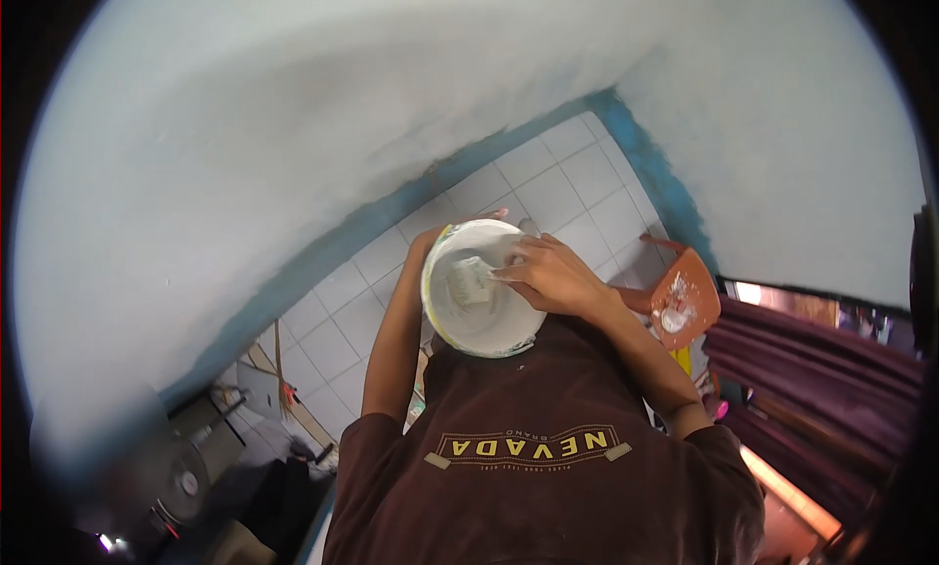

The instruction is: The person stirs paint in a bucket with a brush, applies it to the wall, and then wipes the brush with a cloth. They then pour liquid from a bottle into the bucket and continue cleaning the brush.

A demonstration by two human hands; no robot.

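In front of my chest is a round white bucket (489, 338) with paint-smeared edges, tilted so that its inside shows. My left hand (430, 238) is wrapped around its far left side, fingertips just visible past the far rim; most of the hand is hidden. At the right side of the opening, my right hand (550, 273) is closed on a paintbrush (471, 279). Its broad whitish end is inside the bucket, coated in pale paint, and the grip is partly covered by my fingers.
Ahead stands a whitish wall (293, 105) with a blue band (377, 213) along its base, above a tiled floor (562, 193). An orange chair (696, 296) with white splatter is at right, near a maroon curtain (812, 355). A fan (186, 482) stands lower left.
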